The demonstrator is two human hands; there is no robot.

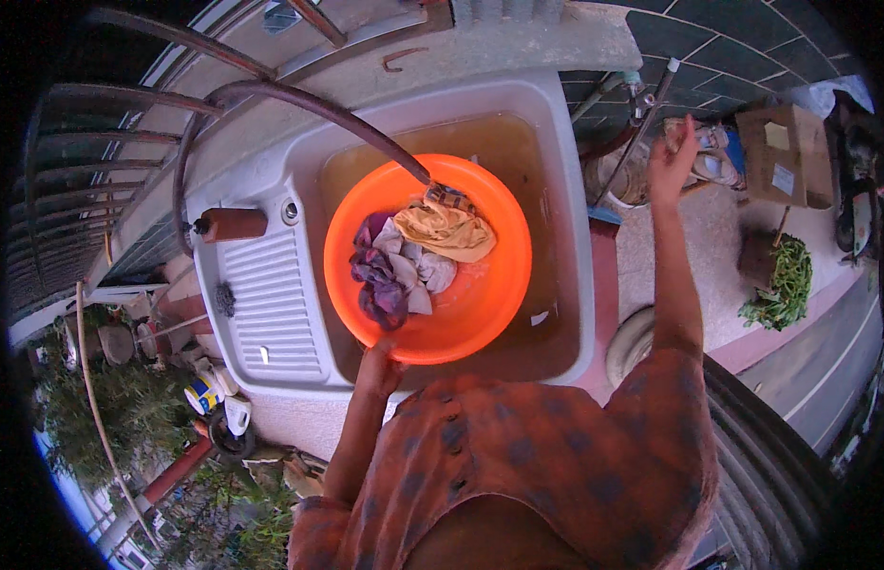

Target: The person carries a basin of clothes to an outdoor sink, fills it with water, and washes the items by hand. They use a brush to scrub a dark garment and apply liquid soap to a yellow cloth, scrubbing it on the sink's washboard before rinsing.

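An orange plastic basin rests over the murky water of a grey laundry sink. Inside it lie a yellow cloth, a dark purple patterned cloth and a pale cloth, bunched together. My left hand grips the basin's near rim, fingers partly hidden. Stretched out past the sink's right side, my right hand is empty with its fingers extended, near a wall tap but apart from it as far as I can see. A dark hose arches over with its end inside the basin.
On the sink's ribbed washboard are a brown bottle lying on its side and a dark scrubber. A metal railing stands left. Rightward are a cardboard box, a leafy plant and a tyre-like ring.
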